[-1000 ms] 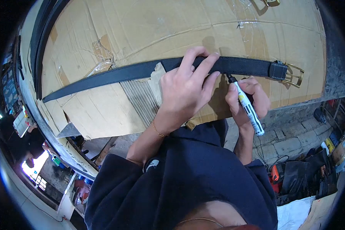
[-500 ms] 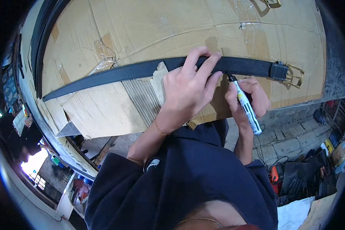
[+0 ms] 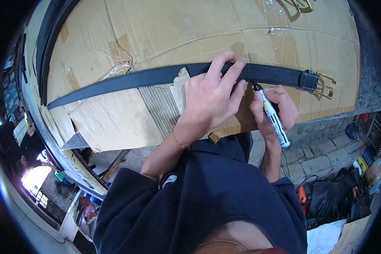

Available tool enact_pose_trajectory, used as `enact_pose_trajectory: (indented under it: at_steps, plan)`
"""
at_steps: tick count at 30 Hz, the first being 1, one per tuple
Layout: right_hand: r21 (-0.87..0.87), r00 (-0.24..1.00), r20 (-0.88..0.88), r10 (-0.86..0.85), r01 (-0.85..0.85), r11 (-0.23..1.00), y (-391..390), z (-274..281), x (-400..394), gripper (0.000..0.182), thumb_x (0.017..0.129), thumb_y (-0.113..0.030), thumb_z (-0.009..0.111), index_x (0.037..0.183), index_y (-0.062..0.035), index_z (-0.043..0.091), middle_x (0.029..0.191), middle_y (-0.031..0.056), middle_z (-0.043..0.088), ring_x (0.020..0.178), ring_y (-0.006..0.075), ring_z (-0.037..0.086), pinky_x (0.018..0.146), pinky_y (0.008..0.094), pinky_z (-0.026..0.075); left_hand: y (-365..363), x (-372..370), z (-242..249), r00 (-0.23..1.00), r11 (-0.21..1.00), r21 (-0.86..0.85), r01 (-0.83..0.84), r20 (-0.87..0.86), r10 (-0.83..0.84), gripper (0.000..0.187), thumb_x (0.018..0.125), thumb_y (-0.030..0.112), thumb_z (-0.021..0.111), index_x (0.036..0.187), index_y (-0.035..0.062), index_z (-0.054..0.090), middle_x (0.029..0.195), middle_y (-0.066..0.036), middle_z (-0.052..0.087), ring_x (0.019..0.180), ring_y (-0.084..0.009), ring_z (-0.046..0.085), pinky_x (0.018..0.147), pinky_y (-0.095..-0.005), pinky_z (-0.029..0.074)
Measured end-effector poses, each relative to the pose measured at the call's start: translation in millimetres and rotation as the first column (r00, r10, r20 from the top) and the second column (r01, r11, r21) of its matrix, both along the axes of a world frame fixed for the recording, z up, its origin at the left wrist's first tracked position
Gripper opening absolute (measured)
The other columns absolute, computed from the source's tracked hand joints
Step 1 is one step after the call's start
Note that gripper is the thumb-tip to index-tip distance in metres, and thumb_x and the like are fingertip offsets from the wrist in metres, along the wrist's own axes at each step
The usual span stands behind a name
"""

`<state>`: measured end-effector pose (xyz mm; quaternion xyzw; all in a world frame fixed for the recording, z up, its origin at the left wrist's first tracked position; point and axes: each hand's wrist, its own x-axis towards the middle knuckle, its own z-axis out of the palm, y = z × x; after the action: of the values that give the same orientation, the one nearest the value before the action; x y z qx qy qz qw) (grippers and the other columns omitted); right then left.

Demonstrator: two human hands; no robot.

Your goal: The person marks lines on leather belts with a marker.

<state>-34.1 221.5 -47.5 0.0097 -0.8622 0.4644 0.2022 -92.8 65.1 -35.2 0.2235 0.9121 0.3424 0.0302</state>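
A dark leather belt [image 3: 127, 83] lies across the cardboard, its pointed end at the left and a brass-coloured buckle [image 3: 327, 86] at the right. My left hand [image 3: 213, 91] grips the belt near its middle, with fingers over the strap and the thumb at its near edge. Just right of that, my right hand [image 3: 277, 108] is closed around a white marker [image 3: 275, 122] with a black tip. The tip is at the belt's near edge; whether it touches cannot be made out. A torn cardboard flap [image 3: 181, 86] sticks up beside my left wrist.
Cardboard [image 3: 165, 34] with creases and clear tape covers the table. More dark straps [image 3: 46, 46] hang along its left side. Another buckle [image 3: 302, 6] shows at the top edge. Tools and dark pieces [image 3: 326, 199] lie lower right, below the tabletop.
The view has shifted slightly. Both hands keep nearly the same place on the belt, and the marker tip stays at its near edge.
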Motion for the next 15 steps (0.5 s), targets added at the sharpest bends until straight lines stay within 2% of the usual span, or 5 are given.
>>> enact_pose_trajectory:
  at_steps: [2, 5, 10, 12, 15]
  plan:
    - [-0.070, 0.999, -0.013, -0.045, 0.044, 0.997, 0.9, -2.6, 3.0, 0.017, 0.075, -0.001, 0.075, 0.078, 0.0003, 0.059, 0.068, 0.0138, 0.063, 0.053, 0.0219, 0.059, 0.049, 0.0292, 0.046, -0.1, -0.4, 0.8, 1.000, 1.000, 0.000, 0.002, -0.007, -0.002, 0.035, 0.076, 0.014, 0.072, 0.110, 0.0088, 0.064, 0.111, -0.005, 0.057, 0.054, -0.0174, 0.061, 0.047, -0.0339, 0.049]
    - [-0.071, 0.996, -0.036, -0.078, 0.075, 0.995, 1.2, -4.0, 2.8, 0.017, 0.075, -0.001, 0.075, 0.079, 0.0004, 0.059, 0.068, 0.0137, 0.063, 0.054, 0.0214, 0.060, 0.050, 0.0294, 0.047, -0.4, 0.0, 1.3, 1.000, 1.000, 0.001, 0.004, -0.010, -0.004, 0.035, 0.076, 0.014, 0.072, 0.110, 0.0088, 0.064, 0.111, -0.005, 0.057, 0.054, -0.0172, 0.061, 0.047, -0.0338, 0.049]
    - [-0.020, 1.000, -0.025, -0.012, 0.011, 1.000, -0.7, -1.9, -1.4, 0.019, 0.074, -0.001, 0.076, 0.078, -0.0001, 0.057, 0.064, 0.0121, 0.059, 0.051, 0.0208, 0.056, 0.047, 0.0297, 0.043, -0.3, 0.8, -0.3, 1.000, 1.000, 0.011, -0.006, -0.020, 0.006, 0.035, 0.076, 0.014, 0.072, 0.110, 0.0090, 0.064, 0.111, -0.005, 0.057, 0.054, -0.0172, 0.061, 0.048, -0.0337, 0.049]
    - [-0.008, 1.000, -0.028, -0.011, 0.011, 1.000, -0.9, -2.1, -2.0, 0.019, 0.074, -0.001, 0.076, 0.078, -0.0001, 0.057, 0.065, 0.0120, 0.060, 0.051, 0.0206, 0.056, 0.047, 0.0295, 0.043, -0.3, 1.4, 3.0, 0.998, 0.999, -0.032, -0.016, 0.054, 0.018, 0.042, 0.074, 0.011, 0.075, 0.115, 0.0107, 0.065, 0.111, -0.006, 0.060, 0.068, -0.0199, 0.065, 0.055, -0.0308, 0.051]
    - [-0.091, 0.999, -0.012, -0.043, 0.042, 0.995, -0.3, -3.5, 0.5, 0.017, 0.076, -0.001, 0.075, 0.079, 0.0002, 0.058, 0.065, 0.0120, 0.061, 0.052, 0.0198, 0.057, 0.048, 0.0285, 0.044, -1.0, 1.2, 2.0, 1.000, 1.000, -0.017, -0.007, 0.026, 0.008, 0.043, 0.074, 0.012, 0.075, 0.116, 0.0100, 0.065, 0.110, -0.006, 0.060, 0.069, -0.0206, 0.065, 0.056, -0.0314, 0.052]
